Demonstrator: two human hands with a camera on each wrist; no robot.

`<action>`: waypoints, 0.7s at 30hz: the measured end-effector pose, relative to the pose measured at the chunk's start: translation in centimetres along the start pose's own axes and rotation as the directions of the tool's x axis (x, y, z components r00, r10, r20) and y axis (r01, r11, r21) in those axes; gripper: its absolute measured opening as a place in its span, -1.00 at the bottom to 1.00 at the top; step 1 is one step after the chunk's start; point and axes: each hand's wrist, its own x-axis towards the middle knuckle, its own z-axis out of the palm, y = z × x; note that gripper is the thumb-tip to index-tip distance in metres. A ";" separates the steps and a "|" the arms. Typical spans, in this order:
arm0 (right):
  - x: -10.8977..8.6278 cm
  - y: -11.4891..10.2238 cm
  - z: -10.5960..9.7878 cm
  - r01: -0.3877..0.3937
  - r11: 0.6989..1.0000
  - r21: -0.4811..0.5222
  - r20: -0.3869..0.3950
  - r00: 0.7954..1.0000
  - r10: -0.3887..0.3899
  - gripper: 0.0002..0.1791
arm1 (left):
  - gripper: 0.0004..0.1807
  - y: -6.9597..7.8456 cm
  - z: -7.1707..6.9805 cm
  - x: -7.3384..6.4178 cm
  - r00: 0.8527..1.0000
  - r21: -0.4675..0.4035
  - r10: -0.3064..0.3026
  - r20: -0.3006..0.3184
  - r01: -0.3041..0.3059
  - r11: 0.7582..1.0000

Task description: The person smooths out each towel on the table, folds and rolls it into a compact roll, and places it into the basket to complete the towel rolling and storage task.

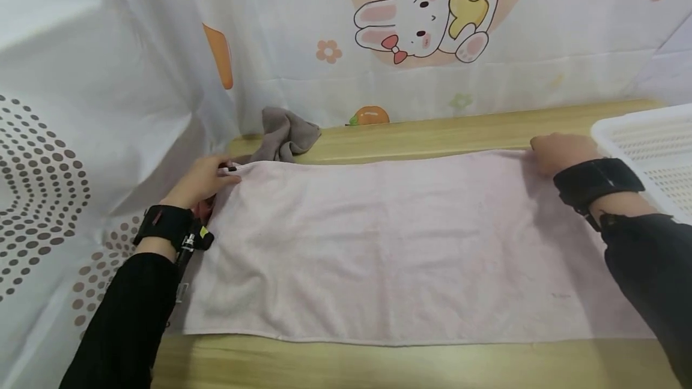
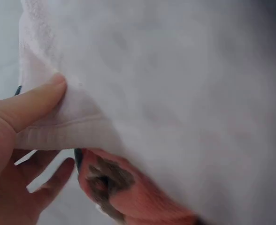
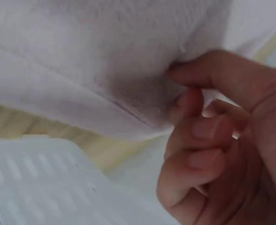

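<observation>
A pale pink towel (image 1: 378, 251) lies spread over the wooden table in the head view, its long sides running left to right. My left hand (image 1: 202, 182) pinches its far left corner; in the left wrist view the thumb of that hand (image 2: 25, 126) presses on the towel (image 2: 175, 93) near a hemmed edge. At the far right part, my right hand (image 1: 564, 153) grips the towel's far edge. The right wrist view shows this hand (image 3: 222, 136) pinching the cloth (image 3: 95, 61) between thumb and index finger, the other fingers curled.
A crumpled grey cloth (image 1: 283, 137) lies behind the towel's far left corner. Beside the left hand is a reddish cloth with a brown patch (image 2: 133, 187), partly under the towel. At right stands a white slotted basket (image 1: 649, 143). Printed white sheeting (image 1: 281, 17) hangs behind the wooden table (image 1: 324, 365).
</observation>
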 end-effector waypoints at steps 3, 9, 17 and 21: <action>-0.7 -0.3 -0.5 0.007 1.000 0.004 -0.058 0.998 -0.007 -0.81 | -0.64 -0.2 -0.3 -1.1 0.995 0.032 -0.003 -0.103 0.006 0.999; -2.3 -1.2 -0.9 0.057 0.998 -0.008 -0.147 0.987 -0.057 -0.90 | -0.68 0.0 -1.2 -2.8 0.968 0.083 0.007 -0.251 0.015 0.996; -3.9 -1.9 -1.1 0.168 0.986 -0.010 -0.242 0.956 -0.166 -0.84 | -0.73 0.5 -1.7 -4.3 0.944 0.033 -0.010 -0.330 0.022 0.999; -6.4 -2.4 -1.8 0.141 0.989 0.050 -0.282 0.952 -0.121 -0.74 | -0.80 0.7 -1.3 -5.7 0.907 -0.026 -0.031 -0.421 0.022 0.999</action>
